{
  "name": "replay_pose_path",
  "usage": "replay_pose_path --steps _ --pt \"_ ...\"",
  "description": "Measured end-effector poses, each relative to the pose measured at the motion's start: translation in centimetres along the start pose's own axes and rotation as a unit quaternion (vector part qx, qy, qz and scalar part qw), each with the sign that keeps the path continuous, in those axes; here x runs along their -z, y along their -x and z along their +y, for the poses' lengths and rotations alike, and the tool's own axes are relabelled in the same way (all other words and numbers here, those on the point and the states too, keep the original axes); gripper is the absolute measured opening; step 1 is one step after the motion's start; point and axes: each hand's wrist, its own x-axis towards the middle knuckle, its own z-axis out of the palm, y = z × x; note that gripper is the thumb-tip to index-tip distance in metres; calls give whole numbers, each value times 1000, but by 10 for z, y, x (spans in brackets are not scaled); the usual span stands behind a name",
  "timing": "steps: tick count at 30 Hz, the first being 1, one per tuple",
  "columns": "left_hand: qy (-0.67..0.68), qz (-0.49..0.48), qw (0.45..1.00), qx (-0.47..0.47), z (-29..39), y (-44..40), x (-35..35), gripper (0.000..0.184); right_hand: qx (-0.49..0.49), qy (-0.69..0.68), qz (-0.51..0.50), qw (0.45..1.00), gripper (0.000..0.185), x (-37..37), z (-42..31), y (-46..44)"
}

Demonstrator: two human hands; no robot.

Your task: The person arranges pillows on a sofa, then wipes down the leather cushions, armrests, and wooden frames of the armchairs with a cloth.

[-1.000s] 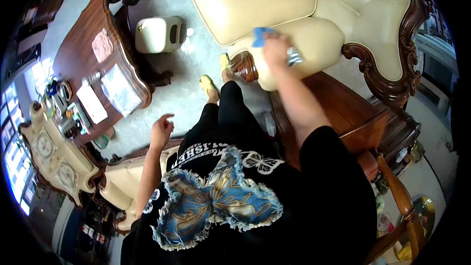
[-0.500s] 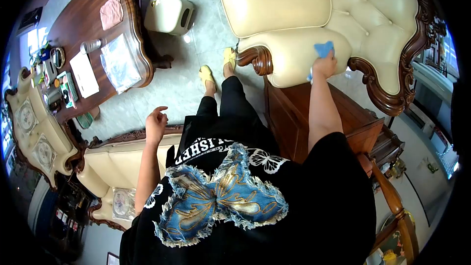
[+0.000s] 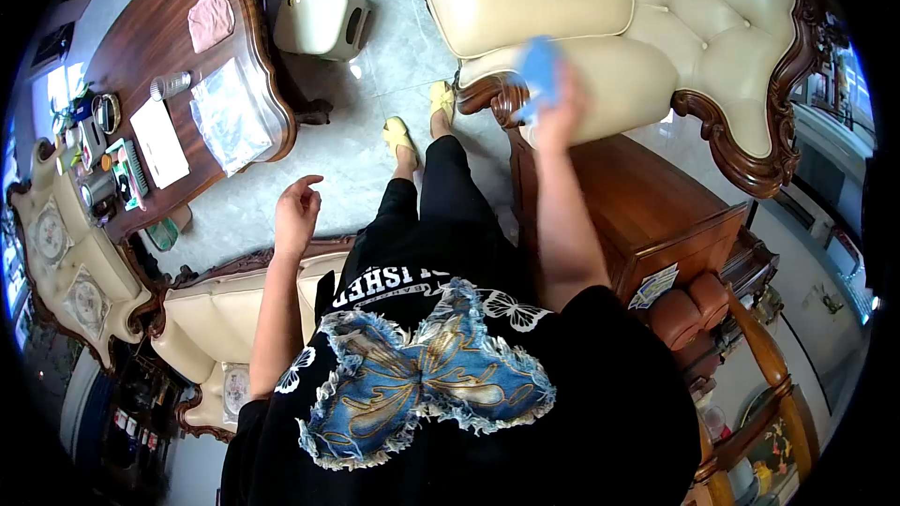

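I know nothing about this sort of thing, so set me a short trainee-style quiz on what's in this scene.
1. What colour is the cloth in the right hand?
2. True or false: the left hand is holding a cloth too.
3. Fill in: in this view, the cloth shows against the front of the large cream seat's padded ____.

Key:
1. Blue.
2. False; nothing shows in its loosely curled fingers.
3. Armrest; blur hides whether they touch.
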Motion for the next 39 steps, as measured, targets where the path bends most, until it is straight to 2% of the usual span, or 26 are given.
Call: replay_pose_path --steps 1,2,3,4,6,7,8,10,11,12,14,15,17,19,21,24,25,27,29,31,32,33,34,36,37,39 --pt "0 -2 1000 7 -12 -1 2 27 -39 131 101 985 54 14 38 -13" --pt "-18 -4 1000 16 -22 0 1 27 -101 246 190 945 44 28 75 -25" --pt "-19 -4 1000 18 -16 2 3 27 -277 299 197 891 49 51 77 -38" --pt "-42 -5 999 13 -2 4 5 27 -439 274 162 840 51 75 73 -55" --pt "-67 -6 998 9 6 6 6 28 -559 176 103 804 50 88 99 -55" --pt "-63 -11 998 8 6 5 6 27 -613 98 78 780 50 77 123 -45" --pt "-58 -15 998 7 5 5 6 27 -586 -11 108 803 55 47 144 -17" --pt "-67 -17 998 9 6 5 6 26 -602 -17 101 792 66 12 110 12" --pt "-75 -18 997 10 7 5 4 26 -644 86 65 757 72 0 49 24" --pt "-73 -18 997 10 7 4 1 26 -625 62 61 776 81 -16 10 45" --pt "-81 -25 996 -14 10 -2 -4 27 -487 -31 -3 873 76 -53 -3 98" --pt "-81 -24 996 -13 14 -4 -5 27 -356 -91 -71 927 72 -66 0 120" --pt "-54 -51 996 -39 25 -9 -5 27 -211 -254 -165 929 64 -31 -70 67" --pt "-46 -56 997 -38 31 -15 -3 27 -36 -41 -145 988 67 -34 -79 26" --pt "-44 -40 998 -35 29 -21 0 27 23 54 -117 991 65 -46 -70 -17" --pt "-62 -29 997 -32 24 -20 2 27 -7 174 -212 961 61 -74 -21 -42" --pt "-78 -20 996 -46 23 -21 4 27 -30 183 -240 953 61 -86 8 -32" --pt "-76 -18 996 -45 19 -14 2 27 -5 266 -270 926 60 -65 14 14" --pt "-83 -26 996 -21 15 -8 2 27 -36 252 -285 924 57 -33 -2 67" --pt "-88 -24 996 -15 11 -4 -1 27 -76 229 -227 943 53 -10 1 137" --pt "-83 -32 996 -2 8 -3 -4 27 -230 113 -336 906 55 0 16 163" --pt "-79 -40 996 10 6 -3 -7 27 -372 -9 -429 823 57 16 34 177" --pt "-84 -38 996 0 8 -7 -7 27 -373 -15 -423 825 57 28 41 180" --pt "-77 -36 996 -32 6 -13 -13 27 -179 15 -273 945 63 42 50 182" --pt "-72 -31 995 -55 6 -17 -14 26 -98 22 -177 979 68 41 39 156" --pt "-91 -47 993 -55 15 -29 -13 26 -77 39 -148 985 71 48 -15 88"
